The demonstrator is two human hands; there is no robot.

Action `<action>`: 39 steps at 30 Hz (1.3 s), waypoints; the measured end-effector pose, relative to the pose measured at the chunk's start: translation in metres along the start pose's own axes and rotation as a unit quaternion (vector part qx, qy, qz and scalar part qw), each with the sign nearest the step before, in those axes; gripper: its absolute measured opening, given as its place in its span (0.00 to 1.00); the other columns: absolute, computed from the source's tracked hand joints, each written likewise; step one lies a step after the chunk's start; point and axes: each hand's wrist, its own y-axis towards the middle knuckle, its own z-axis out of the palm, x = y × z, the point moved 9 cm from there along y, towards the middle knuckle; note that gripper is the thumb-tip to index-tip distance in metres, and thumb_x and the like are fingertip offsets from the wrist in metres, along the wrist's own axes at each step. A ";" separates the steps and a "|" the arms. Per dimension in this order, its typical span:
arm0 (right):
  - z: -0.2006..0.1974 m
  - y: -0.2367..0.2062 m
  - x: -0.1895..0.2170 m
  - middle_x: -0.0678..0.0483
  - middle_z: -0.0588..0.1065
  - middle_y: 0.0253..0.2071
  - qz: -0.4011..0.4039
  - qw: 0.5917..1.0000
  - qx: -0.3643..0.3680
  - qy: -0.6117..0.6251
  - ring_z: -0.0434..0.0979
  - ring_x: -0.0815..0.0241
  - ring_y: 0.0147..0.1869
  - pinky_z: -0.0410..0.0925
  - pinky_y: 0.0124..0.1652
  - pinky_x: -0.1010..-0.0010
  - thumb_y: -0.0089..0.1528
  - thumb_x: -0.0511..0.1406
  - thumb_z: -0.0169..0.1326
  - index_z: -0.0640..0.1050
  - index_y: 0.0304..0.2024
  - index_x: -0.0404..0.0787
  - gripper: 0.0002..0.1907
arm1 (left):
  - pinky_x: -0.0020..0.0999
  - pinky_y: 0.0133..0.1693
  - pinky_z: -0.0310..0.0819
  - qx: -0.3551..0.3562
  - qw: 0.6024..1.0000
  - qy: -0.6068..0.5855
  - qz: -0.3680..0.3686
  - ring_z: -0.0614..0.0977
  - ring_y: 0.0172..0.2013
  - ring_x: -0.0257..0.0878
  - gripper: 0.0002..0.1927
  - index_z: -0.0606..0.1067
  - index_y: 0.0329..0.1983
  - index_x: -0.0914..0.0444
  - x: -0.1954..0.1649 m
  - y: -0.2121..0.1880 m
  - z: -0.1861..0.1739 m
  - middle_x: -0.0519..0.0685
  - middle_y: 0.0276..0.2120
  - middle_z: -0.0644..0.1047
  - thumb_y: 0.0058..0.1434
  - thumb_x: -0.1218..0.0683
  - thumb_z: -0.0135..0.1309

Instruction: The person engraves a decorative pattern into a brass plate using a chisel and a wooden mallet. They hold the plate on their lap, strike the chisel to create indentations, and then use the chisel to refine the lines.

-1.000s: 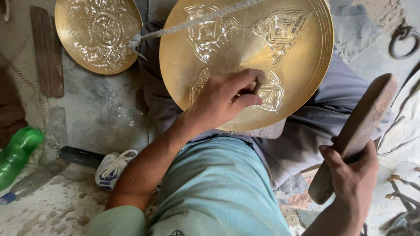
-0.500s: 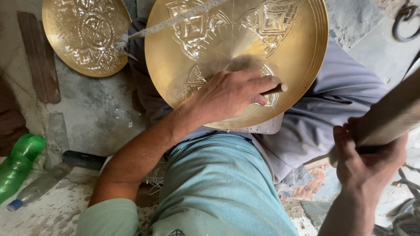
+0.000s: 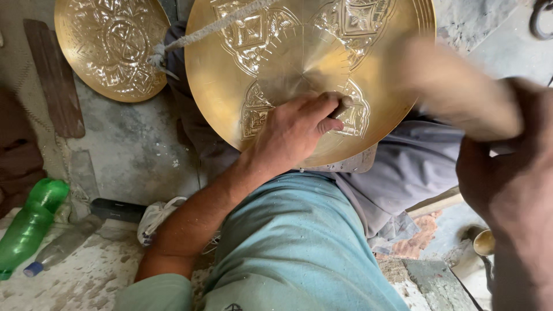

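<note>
The left hand (image 3: 296, 129) rests on a large brass plate (image 3: 288, 52) across the lap, fingers closed on a small punch (image 3: 341, 106). The right hand (image 3: 507, 173) grips a wooden mallet (image 3: 455, 86) — blurred — over the plate's right edge. A second plate (image 3: 109, 46) and a green bottle (image 3: 31, 222) lie to the left.

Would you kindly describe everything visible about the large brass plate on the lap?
The large brass plate is round, golden and shiny, with embossed panels around a smooth centre. It rests tilted on the person's lap; its top edge is out of frame. A twisted cord crosses it. The left hand presses a small punch against it.
</note>
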 end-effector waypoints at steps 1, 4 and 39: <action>0.002 0.003 0.009 0.40 0.74 0.49 -0.036 0.999 0.010 -0.039 0.78 0.47 0.50 0.71 0.46 0.65 0.66 0.19 0.55 0.70 0.62 0.28 0.21 | 0.38 0.40 0.80 0.002 1.000 -0.007 -0.016 0.83 0.40 0.44 0.17 0.73 0.53 0.59 0.002 -0.002 0.000 0.49 0.39 0.78 0.65 0.52 0.64; 0.003 0.008 0.027 0.34 0.74 0.47 -0.124 0.985 0.034 -0.113 0.78 0.40 0.50 0.72 0.47 0.60 0.58 0.14 0.52 0.71 0.59 0.24 0.25 | 0.37 0.39 0.80 0.001 0.999 -0.021 -0.044 0.83 0.39 0.42 0.18 0.74 0.55 0.59 0.006 -0.004 0.000 0.50 0.39 0.78 0.64 0.52 0.64; 0.019 -0.024 -0.008 0.39 0.77 0.46 0.050 0.989 0.039 -0.131 0.79 0.46 0.49 0.73 0.50 0.62 0.55 0.20 0.55 0.72 0.54 0.28 0.23 | 0.34 0.38 0.83 0.124 0.992 -0.011 0.013 0.84 0.36 0.41 0.18 0.74 0.54 0.58 0.004 0.006 0.018 0.47 0.38 0.79 0.63 0.53 0.65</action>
